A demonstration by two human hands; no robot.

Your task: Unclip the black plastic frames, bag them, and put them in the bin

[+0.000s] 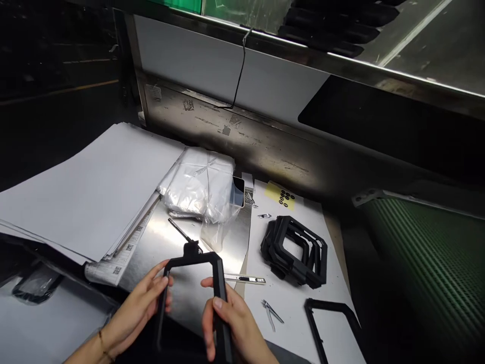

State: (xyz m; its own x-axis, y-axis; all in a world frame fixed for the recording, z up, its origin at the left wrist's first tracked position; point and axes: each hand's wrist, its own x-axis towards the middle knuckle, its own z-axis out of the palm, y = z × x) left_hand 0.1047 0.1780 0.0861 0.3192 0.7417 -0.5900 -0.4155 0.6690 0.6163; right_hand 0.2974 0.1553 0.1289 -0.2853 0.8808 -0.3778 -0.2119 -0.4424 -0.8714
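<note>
Head view shows the left hand (142, 303) with fingers curled lightly around the left bar of a black plastic frame (195, 263), held just above the steel worktop (159, 242). It looks light and stiff but thin, best gripped by its side bars, away from the sprue stub on top. To the right, the right hand (229, 318) is clamped on the right bar, thumb across its face.

Left hand (142, 303): I have it gripping the black frame's (197, 263) left bar.
Right hand (231, 321): I have it clamped on the right bar.
Frame stack (297, 250): at 2 o'clock from my hands.
Utility knife (244, 278): just beside the frame, at 3 o'clock.
Paper stack (91, 192): at 10 o'clock.
</note>
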